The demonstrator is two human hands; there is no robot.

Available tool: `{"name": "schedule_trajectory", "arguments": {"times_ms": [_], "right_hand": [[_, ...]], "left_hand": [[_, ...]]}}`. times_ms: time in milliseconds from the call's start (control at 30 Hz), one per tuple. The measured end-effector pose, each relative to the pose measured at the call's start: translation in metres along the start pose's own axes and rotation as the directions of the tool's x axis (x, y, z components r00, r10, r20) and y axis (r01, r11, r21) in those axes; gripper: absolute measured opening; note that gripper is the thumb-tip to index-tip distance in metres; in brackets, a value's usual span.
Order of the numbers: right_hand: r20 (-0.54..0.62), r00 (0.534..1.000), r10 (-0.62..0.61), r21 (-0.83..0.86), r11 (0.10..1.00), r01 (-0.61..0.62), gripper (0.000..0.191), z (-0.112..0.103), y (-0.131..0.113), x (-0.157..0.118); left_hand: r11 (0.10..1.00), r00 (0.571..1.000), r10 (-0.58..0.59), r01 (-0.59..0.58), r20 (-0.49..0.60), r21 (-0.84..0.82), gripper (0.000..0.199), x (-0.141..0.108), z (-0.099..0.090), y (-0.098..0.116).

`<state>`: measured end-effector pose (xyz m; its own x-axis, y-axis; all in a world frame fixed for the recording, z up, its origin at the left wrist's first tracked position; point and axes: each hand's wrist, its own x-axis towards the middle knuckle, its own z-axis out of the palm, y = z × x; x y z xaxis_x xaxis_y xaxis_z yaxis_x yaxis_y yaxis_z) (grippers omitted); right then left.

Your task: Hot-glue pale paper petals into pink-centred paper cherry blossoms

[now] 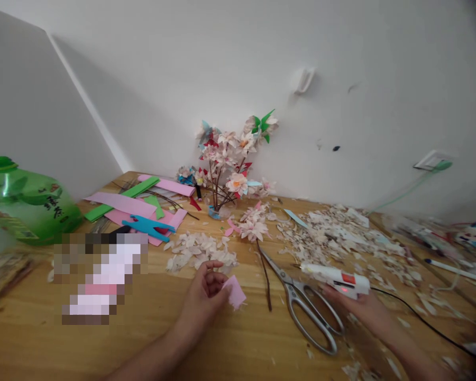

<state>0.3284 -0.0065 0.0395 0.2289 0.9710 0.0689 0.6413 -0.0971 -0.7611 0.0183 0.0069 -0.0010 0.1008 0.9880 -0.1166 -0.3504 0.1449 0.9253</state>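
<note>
Pinched at edge by left hand [203, 292], fingertips close together: small pink paper scrap [235, 292], held above wooden tabletop [55, 338]. Likely light, soft, easily creased; best taken by edge. Just right: thin dark twig [265, 275], then steel scissors [305, 301], lying untouched. Wrapped firmly around handle by right hand [351, 307]: white hot glue gun [335, 279], red light lit, black cord [424, 323] trailing right. Probably light; safest by handle.

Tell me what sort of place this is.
Probably a home craft table: the wooden table holds a glue gun, scissors, and scattered paper petals beside a finished bunch of paper flowers.
</note>
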Motion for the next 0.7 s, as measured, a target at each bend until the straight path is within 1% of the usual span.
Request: {"name": "schedule_trajectory", "arguments": {"times_ms": [100, 200, 300, 433, 500, 533, 600, 667, 700], "right_hand": [[-0.031, 0.999, 0.01, -0.004, 1.0, -0.01, 0.024, 0.002, 0.019, 0.014], [-0.046, 0.999, 0.01, -0.005, 1.0, -0.011, 0.03, 0.009, 0.035, 0.026], [-0.055, 0.998, 0.004, -0.002, 1.0, -0.004, 0.034, 0.018, 0.041, 0.03], [-0.039, 0.999, -0.016, 0.011, 1.0, 0.016, 0.034, 0.025, 0.042, 0.026], [-0.058, 0.998, -0.034, 0.013, 0.999, 0.035, 0.041, 0.02, 0.04, 0.023], [-0.092, 0.995, -0.048, 0.012, 0.999, 0.049, 0.048, 0.016, 0.039, 0.021], [-0.2, 0.976, -0.091, 0.015, 0.995, 0.096, 0.061, 0.002, 0.032, 0.017], [-0.306, 0.94, -0.153, 0.039, 0.984, 0.173, 0.063, -0.013, 0.017, 0.009], [-0.355, 0.917, -0.182, 0.05, 0.976, 0.213, 0.059, -0.019, 0.007, 0.003]], "left_hand": [[1.0, 1.0, 0.007, -0.007, 0.001, -0.001, 0.049, 0.001, -0.001, -0.001], [1.0, 1.0, 0.014, -0.014, -0.015, 0.007, 0.048, 0.002, -0.001, 0.0], [1.0, 1.0, 0.006, -0.005, -0.016, 0.02, 0.047, 0.002, -0.002, 0.001], [1.0, 1.0, 0.023, -0.024, 0.012, 0.015, 0.045, 0.001, -0.002, 0.002], [1.0, 0.999, 0.027, -0.027, 0.023, 0.003, 0.044, 0.001, -0.001, 0.002], [1.0, 0.999, 0.029, -0.029, 0.03, -0.006, 0.044, 0.0, -0.001, 0.002], [0.999, 0.998, 0.033, -0.031, 0.058, -0.029, 0.044, -0.001, -0.001, 0.003], [0.998, 0.994, 0.035, -0.031, 0.104, -0.047, 0.044, -0.002, -0.001, 0.004], [0.998, 0.991, 0.033, -0.027, 0.128, -0.051, 0.044, -0.003, -0.001, 0.004]]}}
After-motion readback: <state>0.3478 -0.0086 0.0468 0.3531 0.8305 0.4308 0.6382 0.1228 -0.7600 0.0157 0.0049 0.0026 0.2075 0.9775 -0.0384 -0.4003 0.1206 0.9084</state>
